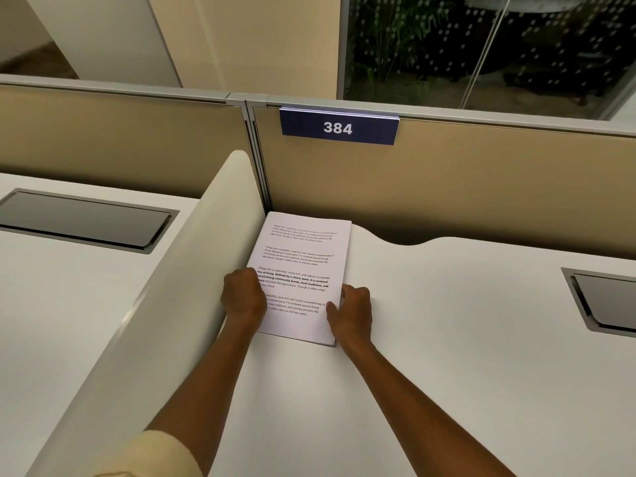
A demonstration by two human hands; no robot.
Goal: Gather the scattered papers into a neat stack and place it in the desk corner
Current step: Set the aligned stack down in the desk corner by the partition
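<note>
Both hands (pixel 296 301) flanking paper stack (pixel 303 256) (squared) in desk (pixel 447 339) corner

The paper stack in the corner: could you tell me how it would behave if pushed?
The paper stack likely slides easily on the smooth desk. Loose, unbound sheets may fan apart. Both hands, left and right, bracket its sides, probably keeping edges aligned.

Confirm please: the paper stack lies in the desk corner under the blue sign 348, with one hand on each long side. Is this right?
Only the number is wrong. The head view shows the blue sign reads 384. The paper stack lies in the desk corner, with the left hand and right hand on its long sides.
</note>
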